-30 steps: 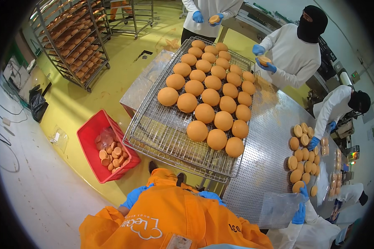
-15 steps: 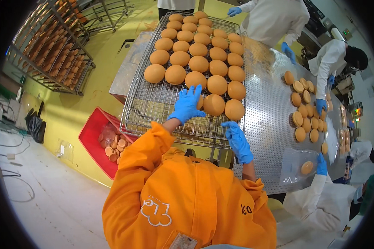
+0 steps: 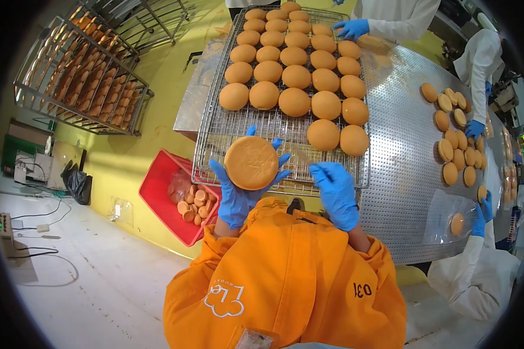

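Note:
My left hand (image 3: pixel 234 195), in a blue glove, is turned palm up with a round sponge cake (image 3: pixel 251 163) resting in it. The cake's flat, pale brown underside faces up, and my fingers curl around its rim. To the right, my right hand (image 3: pixel 335 195), also gloved, has its fingers pinched together near the front edge of the wire rack (image 3: pixel 215 134). What those fingers hold, if anything, I cannot make out. Rows of domed brown cakes (image 3: pixel 294 102) sit on the rack beyond both hands. Bare wire shows at its near left part.
A red crate (image 3: pixel 157 180) with small cake pieces stands lower left. Right of the rack, a perforated metal table (image 3: pixel 390 151) carries more cakes (image 3: pixel 451 139) and a clear bag (image 3: pixel 442 224). Co-workers in white stand around it; one gloved hand (image 3: pixel 352 29) touches the rack's far side. A wheeled rack (image 3: pixel 87 75) stands far left.
My left hand has lifted a cake off the rack's near row and turned it underside up. My right hand stays close by. A co-worker's gloved hand has come to the rack's far right side.

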### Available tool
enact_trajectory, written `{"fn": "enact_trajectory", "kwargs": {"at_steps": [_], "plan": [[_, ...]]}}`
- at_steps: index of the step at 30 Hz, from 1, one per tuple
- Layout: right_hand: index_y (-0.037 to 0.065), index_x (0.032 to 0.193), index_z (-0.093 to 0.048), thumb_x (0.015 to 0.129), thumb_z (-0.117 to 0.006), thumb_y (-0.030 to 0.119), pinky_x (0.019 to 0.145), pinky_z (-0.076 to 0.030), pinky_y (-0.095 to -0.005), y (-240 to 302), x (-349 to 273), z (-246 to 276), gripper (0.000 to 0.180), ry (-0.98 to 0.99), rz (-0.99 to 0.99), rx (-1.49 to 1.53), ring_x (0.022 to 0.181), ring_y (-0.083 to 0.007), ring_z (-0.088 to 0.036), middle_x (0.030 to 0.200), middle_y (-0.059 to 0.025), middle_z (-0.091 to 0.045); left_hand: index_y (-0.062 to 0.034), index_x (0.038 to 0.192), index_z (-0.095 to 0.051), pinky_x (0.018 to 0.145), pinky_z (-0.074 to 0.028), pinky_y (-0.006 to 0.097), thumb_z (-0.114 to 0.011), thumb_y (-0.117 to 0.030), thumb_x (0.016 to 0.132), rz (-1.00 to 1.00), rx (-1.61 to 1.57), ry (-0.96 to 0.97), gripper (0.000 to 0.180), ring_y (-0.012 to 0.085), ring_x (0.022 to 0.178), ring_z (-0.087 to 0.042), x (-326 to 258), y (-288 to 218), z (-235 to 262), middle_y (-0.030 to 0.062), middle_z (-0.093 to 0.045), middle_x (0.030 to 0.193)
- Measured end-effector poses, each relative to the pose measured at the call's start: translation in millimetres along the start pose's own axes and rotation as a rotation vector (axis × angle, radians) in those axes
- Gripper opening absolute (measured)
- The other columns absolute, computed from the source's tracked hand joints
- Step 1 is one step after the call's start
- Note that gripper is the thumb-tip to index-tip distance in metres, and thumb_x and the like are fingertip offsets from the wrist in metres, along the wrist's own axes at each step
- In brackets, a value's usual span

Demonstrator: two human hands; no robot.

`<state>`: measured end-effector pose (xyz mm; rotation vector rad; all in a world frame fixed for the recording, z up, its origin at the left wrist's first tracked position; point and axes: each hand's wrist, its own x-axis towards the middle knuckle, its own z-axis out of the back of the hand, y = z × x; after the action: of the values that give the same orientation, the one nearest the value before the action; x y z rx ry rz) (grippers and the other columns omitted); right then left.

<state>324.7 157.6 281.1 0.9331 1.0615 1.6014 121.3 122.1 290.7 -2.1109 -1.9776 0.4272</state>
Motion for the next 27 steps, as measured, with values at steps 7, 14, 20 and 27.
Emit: {"fn": "enact_trajectory", "kwargs": {"at_steps": [7, 14, 20, 27], "plan": [[0.014, 0.093, -0.068, 0.087, -0.063, 0.028, 0.053, -0.047, -0.0358, 4, 10, -51, 0.016, 0.088, 0.254, -0.214, 0.06, -0.0272, -0.06, 0.072, -0.0081, -0.062, -0.0216, 0.15, -0.02, 0.095, -0.048, 0.054, -0.056, -0.065, 0.081, -0.395, 0.472, -0.256, 0.089, 0.0383, 0.119, -0.05, -18, 9, 0, 0.0202, -0.043, 0.138], [0.014, 0.066, -0.054, 0.086, -0.064, 0.036, 0.044, -0.042, -0.0372, -11, 21, -68, 0.032, 0.125, 0.58, -0.356, 0.045, -0.0244, -0.051, 0.056, -0.0056, -0.053, -0.012, 0.146, -0.03, 0.094, -0.048, 0.052, -0.048, -0.057, 0.088, 0.018, -0.102, -0.191, 0.076, 0.0363, 0.112, -0.056, -15, 7, 52, 0.0215, -0.053, 0.127], [0.013, 0.07, -0.058, 0.086, -0.066, 0.035, 0.045, -0.045, -0.0382, -10, 12, -72, 0.028, 0.152, 0.575, -0.469, 0.049, -0.0264, -0.056, 0.06, -0.0065, -0.057, -0.012, 0.147, -0.03, 0.096, -0.047, 0.052, -0.047, -0.055, 0.089, -0.069, -0.02, -0.268, 0.074, 0.0356, 0.115, -0.054, -14, 13, 62, 0.0177, -0.051, 0.132], [0.012, 0.08, -0.063, 0.089, -0.062, 0.035, 0.052, -0.047, -0.0395, -23, 11, -70, 0.025, 0.111, 0.401, -0.235, 0.059, -0.0312, -0.059, 0.068, -0.0103, -0.06, -0.0208, 0.147, -0.029, 0.092, -0.05, 0.05, -0.051, -0.057, 0.086, -0.257, 0.221, -0.346, 0.075, 0.0336, 0.115, -0.054, -13, 19, 31, 0.015, -0.048, 0.134]]}}
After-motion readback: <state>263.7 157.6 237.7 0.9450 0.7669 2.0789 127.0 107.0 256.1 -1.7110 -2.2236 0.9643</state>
